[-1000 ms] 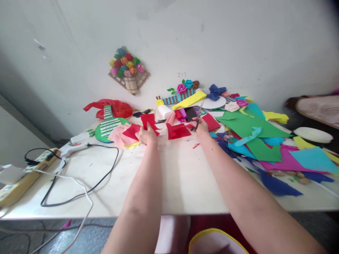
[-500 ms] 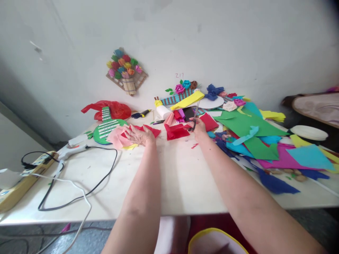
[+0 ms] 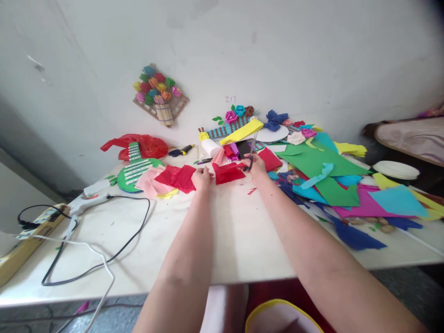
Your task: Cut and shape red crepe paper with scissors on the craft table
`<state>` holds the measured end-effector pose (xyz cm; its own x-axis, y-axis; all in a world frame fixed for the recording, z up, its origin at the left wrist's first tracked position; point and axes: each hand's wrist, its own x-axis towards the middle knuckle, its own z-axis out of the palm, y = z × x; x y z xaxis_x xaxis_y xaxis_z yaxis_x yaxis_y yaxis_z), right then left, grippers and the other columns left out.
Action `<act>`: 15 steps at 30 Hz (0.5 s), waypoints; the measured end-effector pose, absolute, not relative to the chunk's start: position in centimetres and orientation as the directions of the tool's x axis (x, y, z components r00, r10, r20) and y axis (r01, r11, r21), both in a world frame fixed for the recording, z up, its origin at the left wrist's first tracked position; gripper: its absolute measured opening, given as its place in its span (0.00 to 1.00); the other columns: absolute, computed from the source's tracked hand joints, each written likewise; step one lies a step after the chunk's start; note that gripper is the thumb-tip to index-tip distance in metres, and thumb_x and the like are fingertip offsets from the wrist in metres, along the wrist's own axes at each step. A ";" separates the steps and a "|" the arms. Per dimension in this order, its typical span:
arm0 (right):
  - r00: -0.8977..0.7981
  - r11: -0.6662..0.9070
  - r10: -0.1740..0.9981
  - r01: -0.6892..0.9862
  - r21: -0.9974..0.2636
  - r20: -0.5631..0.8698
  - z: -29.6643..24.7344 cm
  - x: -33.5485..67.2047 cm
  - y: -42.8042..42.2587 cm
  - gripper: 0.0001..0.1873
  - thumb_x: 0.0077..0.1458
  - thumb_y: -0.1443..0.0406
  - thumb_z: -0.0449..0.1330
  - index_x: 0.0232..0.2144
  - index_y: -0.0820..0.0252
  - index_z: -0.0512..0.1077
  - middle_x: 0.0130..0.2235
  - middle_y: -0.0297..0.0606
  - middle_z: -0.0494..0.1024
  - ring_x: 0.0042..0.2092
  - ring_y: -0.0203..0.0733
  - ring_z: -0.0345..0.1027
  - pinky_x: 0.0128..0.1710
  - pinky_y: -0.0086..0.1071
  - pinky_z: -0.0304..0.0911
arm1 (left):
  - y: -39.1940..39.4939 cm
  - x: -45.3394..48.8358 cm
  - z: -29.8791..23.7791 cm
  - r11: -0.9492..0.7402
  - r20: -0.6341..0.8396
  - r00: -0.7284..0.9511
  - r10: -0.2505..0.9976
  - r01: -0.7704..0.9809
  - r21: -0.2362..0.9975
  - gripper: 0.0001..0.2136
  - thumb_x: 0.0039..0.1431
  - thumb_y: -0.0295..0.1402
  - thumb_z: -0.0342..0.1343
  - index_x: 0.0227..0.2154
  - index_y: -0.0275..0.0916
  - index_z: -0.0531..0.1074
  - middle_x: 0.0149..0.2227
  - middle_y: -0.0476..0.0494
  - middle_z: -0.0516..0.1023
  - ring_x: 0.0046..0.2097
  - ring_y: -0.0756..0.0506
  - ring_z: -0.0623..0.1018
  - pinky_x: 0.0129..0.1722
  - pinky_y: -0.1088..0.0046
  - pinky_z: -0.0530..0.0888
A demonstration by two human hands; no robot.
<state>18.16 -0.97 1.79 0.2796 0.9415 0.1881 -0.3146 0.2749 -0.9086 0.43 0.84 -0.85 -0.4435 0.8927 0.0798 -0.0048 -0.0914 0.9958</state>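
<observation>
My right hand is closed around the dark handles of a pair of scissors, whose blades point up and away from me. The fingers of that hand also touch or nearly touch the right end of a folded red crepe paper piece. My left hand has its fingers curled together just left of this piece; what they pinch, if anything, is hidden. Left of that hand, another red paper sheet overlaps a pink paper, with a bit of yellow paper under them.
A green guitar-shaped craft and a red plastic bag stand at the left. A glue gun with its cord lies near a power strip. Coloured paper sheets pile up on the right. Pliers lie at the back.
My left hand has slid right, off the pink and red papers, and its spread fingers have curled together. My right hand keeps the scissors in about the same place. The view has shifted slightly.
</observation>
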 end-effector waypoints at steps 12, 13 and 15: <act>0.288 0.271 0.940 -0.311 -0.911 0.182 1.8 18.2 -1.0 0.15 0.32 0.66 0.60 0.28 0.58 0.63 0.19 0.25 0.65 0.18 0.30 0.62 0.16 0.23 0.55 | 0.2 -0.6 -0.3 0.077 0.287 -0.592 0.753 0.512 0.855 0.06 0.45 0.30 0.52 0.16 0.40 0.68 0.26 0.36 0.75 0.39 0.37 0.74 0.40 0.64 0.66; 0.290 0.278 0.939 -0.317 -0.907 0.187 1.9 18.2 -1.1 0.14 0.32 0.66 0.60 0.28 0.58 0.63 0.19 0.25 0.65 0.18 0.30 0.62 0.16 0.24 0.56 | 0.2 -0.7 -0.2 0.080 0.287 -0.586 0.758 0.520 0.850 0.06 0.45 0.30 0.52 0.17 0.40 0.68 0.27 0.36 0.75 0.39 0.36 0.74 0.39 0.63 0.66; 0.292 0.288 0.936 -0.324 -0.901 0.195 2.0 18.1 -1.2 0.14 0.32 0.67 0.60 0.27 0.58 0.63 0.19 0.25 0.64 0.18 0.29 0.61 0.16 0.24 0.57 | 0.1 -0.7 -0.1 0.067 0.307 -0.584 0.751 0.530 0.845 0.07 0.47 0.32 0.51 0.17 0.40 0.68 0.28 0.35 0.75 0.40 0.36 0.74 0.39 0.63 0.65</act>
<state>18.12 -1.16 1.97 0.2917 0.9365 0.1948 -0.3242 0.2884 -0.9009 -0.70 0.10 -0.06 -0.5844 0.7511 0.3070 0.5300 0.0669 0.8453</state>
